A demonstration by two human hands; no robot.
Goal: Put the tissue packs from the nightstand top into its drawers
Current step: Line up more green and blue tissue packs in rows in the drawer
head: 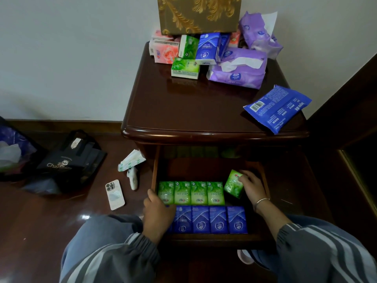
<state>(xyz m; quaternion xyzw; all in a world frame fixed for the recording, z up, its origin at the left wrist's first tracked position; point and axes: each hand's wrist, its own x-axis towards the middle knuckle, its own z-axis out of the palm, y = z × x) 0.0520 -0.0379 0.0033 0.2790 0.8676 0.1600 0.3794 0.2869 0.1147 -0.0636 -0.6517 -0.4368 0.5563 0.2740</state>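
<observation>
Packs [201, 205] fill the drawer [263, 180] below the nightstand top [204, 107].

Dim, soft indoor light, seemingly from overhead, though no source shows. The pale wall [71, 58] is the brightest area. The glossy nightstand [183, 111] top faintly mirrors the packs [204, 52]. A small white glare sits on the floor [85, 217]. The back of the drawer [204, 172] lies in deep shadow, and the gap above it is murky and soft. The green pack [233, 183] in the right hand [252, 186] is fairly sharp. The sleeves [114, 256] at the bottom are softer. Wide-angle bowing bends the skirting [61, 124] and the nightstand's edges. The right edge falls dark.
</observation>
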